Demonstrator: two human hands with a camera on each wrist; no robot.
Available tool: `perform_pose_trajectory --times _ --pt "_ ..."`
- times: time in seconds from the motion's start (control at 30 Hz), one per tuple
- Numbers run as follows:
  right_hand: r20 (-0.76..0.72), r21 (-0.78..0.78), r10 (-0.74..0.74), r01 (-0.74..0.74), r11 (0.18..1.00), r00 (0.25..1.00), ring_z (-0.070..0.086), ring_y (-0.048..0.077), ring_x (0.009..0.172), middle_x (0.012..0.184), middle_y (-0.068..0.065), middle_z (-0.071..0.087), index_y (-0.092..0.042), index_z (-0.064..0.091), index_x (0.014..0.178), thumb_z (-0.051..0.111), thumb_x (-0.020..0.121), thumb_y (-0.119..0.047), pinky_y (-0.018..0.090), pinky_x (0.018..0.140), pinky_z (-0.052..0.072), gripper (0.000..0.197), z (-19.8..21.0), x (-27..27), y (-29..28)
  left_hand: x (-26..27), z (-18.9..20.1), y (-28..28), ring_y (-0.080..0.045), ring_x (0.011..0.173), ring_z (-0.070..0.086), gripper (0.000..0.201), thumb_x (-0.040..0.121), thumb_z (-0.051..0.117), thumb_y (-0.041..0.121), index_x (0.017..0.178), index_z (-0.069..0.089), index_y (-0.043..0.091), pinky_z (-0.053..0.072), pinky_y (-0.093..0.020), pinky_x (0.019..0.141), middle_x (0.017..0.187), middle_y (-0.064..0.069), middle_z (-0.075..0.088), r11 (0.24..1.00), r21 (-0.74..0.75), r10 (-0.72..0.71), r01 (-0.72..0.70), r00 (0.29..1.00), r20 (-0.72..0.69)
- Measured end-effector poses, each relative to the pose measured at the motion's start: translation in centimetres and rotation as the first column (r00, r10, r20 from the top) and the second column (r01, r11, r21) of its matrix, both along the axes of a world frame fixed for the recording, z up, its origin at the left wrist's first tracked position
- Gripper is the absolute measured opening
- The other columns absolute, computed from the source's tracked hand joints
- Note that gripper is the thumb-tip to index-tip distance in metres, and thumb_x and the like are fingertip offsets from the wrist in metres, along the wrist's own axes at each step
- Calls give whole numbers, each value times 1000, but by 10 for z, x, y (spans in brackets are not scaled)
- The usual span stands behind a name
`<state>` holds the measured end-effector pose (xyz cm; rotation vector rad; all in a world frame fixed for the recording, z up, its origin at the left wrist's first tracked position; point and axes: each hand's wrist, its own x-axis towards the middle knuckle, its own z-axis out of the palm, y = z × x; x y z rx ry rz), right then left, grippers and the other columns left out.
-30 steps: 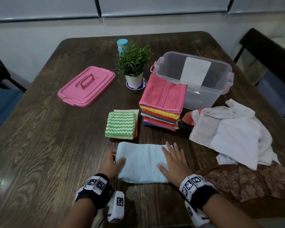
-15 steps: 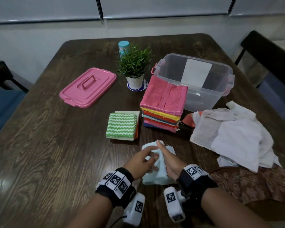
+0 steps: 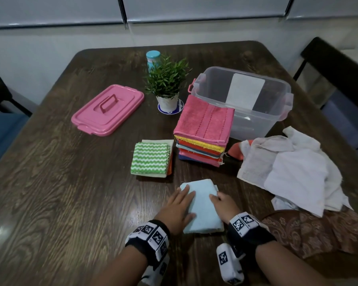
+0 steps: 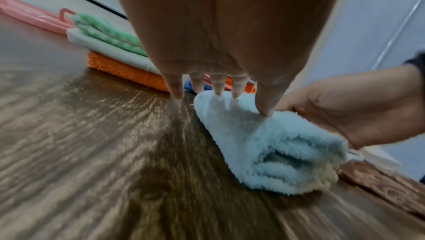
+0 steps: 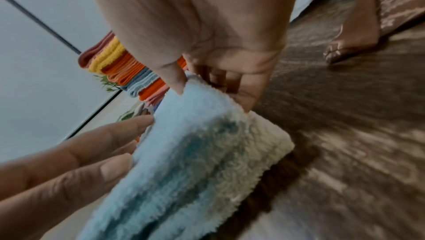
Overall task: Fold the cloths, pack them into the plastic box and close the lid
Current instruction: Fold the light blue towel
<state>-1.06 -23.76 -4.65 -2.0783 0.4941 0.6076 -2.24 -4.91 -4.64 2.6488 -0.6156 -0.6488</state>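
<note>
Item: blue cloth point(image 3: 201, 205), folded, at 6 o'clock on our table point(image 3: 60, 182). Our left hand point(image 3: 177, 209) lies flat on it, fingers point(image 4: 217, 87) straight and pressing its left side. Our right hand point(image 3: 222, 205) pinches its right edge, thumb point(image 5: 174, 80) on top, fingers curled beneath. At 12 o'clock of it: green cloths point(image 3: 151, 157) and the stack point(image 3: 203, 131), side by side. Beyond the stack: the box point(image 3: 273, 108), open. At 10 o'clock: the lid point(image 3: 108, 109). At 3 o'clock: white cloths point(image 3: 293, 174), unfolded, with a brown cloth point(image 3: 318, 232) nearer us. Plant point(image 3: 166, 83) at 12 o'clock.
</note>
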Motion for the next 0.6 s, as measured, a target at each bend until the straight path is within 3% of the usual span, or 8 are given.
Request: perform_pose_trajectory --times 0.13,0.23,0.3,0.5,0.6 --pt "21 -122 20 -17 992 1000 58 29 108 123 16 60 -9 54 129 37 102 -29 31 88 42 38 1 -1 -2 -2 -8 -8 -20 142 -26 73 97 30 56 151 -12 30 -1 -44 119 155 4 -29 993 100 -65 66 998 -12" --pt "9 -185 12 -10 983 1000 56 30 112 128 15 57 -11 49 133 33 103 -30 33 93 42 39 2 -3 -1 0 -13 -14 -20 138 -33 88 78 4 75 149 -17 29 -5 -42 117 152 3 -35 985 146 -96 96 995 -9" --pt "9 -225 3 -1 974 1000 55 32 114 129 17 57 -9 47 134 32 103 -29 33 94 42 40 1 -3 2 1 -20 -17 -20 138 -33 94 69 -5 76 148 -19 28 -5 -41 116 152 2 -35 985 142 -103 103 995 -3" --pt "26 -226 -45 50 973 999 58 34 106 122 19 59 -3 52 122 39 99 -25 30 82 41 35 -4 -6 1 2 -30 -15 -23 141 -30 88 70 -4 76 141 -26 29 -7 -39 115 151 4 -34 978 147 -152 148 988 15" --pt "68 -229 -52 66 971 996 60 30 93 116 16 61 -7 44 118 47 95 -23 30 74 44 28 -5 -9 -1 4 -30 -14 -23 141 -30 86 72 -3 77 142 -25 32 -9 -38 114 151 4 -35 973 157 -178 171 984 32"
